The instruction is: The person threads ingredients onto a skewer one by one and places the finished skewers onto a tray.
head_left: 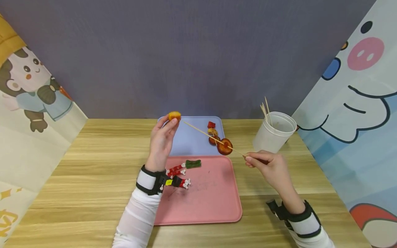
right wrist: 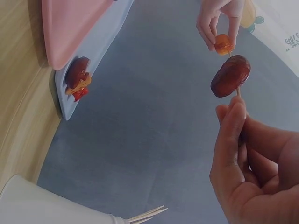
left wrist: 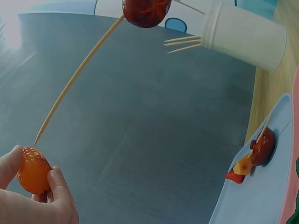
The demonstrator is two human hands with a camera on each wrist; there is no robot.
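Note:
In the head view, my left hand (head_left: 161, 144) pinches a short orange piece of corn (head_left: 174, 115) between thumb and fingers, its kernels plain in the left wrist view. My right hand (head_left: 273, 168) pinches the blunt end of a bamboo skewer (head_left: 201, 131). A glossy brown mushroom-like piece (head_left: 224, 147) is threaded on the skewer's right part. The skewer's pointed end is aimed at the corn and lies close by it; whether they touch I cannot tell. Behind the mushroom piece, another skewer with brown, yellow (head_left: 212, 131) and red pieces rests on the blue tray (head_left: 192, 141).
A pink tray (head_left: 211, 210) lies in front of the blue one, bearing a green piece (head_left: 193, 164) and several red pieces with white tips (head_left: 185, 183), partly behind the left wrist. To the right stands a white tub (head_left: 270, 137) with several bare skewers (head_left: 265, 110).

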